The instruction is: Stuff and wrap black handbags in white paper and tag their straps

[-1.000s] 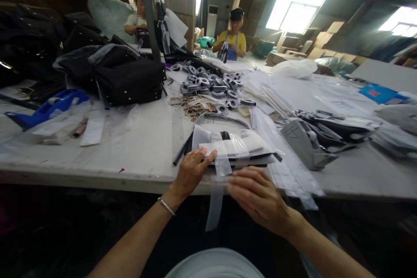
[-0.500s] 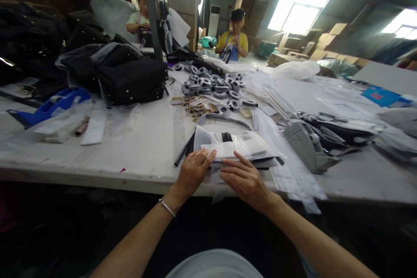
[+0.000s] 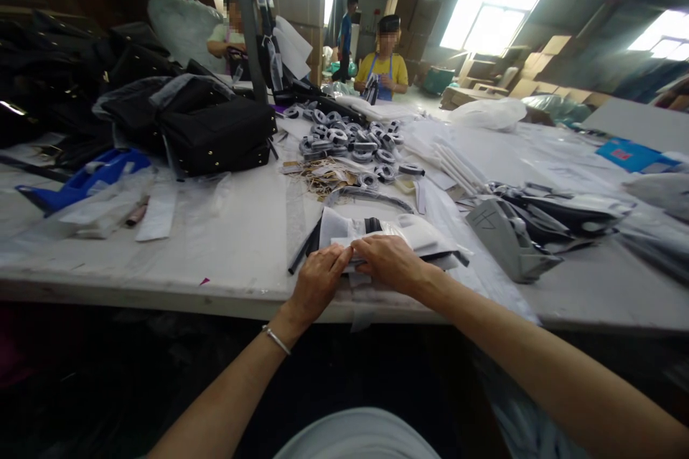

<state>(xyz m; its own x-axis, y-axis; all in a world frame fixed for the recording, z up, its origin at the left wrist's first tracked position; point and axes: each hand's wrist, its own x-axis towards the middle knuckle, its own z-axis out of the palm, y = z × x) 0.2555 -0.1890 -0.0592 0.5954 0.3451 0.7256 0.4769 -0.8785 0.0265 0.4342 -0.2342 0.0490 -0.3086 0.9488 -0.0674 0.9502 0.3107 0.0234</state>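
Observation:
A flat black item wrapped in white paper and clear plastic (image 3: pixel 420 237) lies at the near edge of the grey table (image 3: pixel 242 244). My left hand (image 3: pixel 316 281) rests on its near left corner with fingers pressed flat on the wrapping. My right hand (image 3: pixel 388 262) lies on top of the wrapping beside it, fingers bent down and touching the left fingertips. A clear plastic strip (image 3: pixel 362 301) hangs over the table edge below both hands.
Black bags (image 3: pixel 215 133) are heaped at the left, by a blue tape dispenser (image 3: pixel 80 176). Grey tape rolls (image 3: pixel 349 140) and paper tags (image 3: pixel 323 176) lie mid-table. A grey dispenser (image 3: pixel 503 233) stands right. Two seated people (image 3: pixel 385 72) and one standing work beyond.
My right hand has moved from below the table edge up and forward onto the wrapped item, meeting my left hand. The hanging plastic strip is now shorter. A third person has appeared behind.

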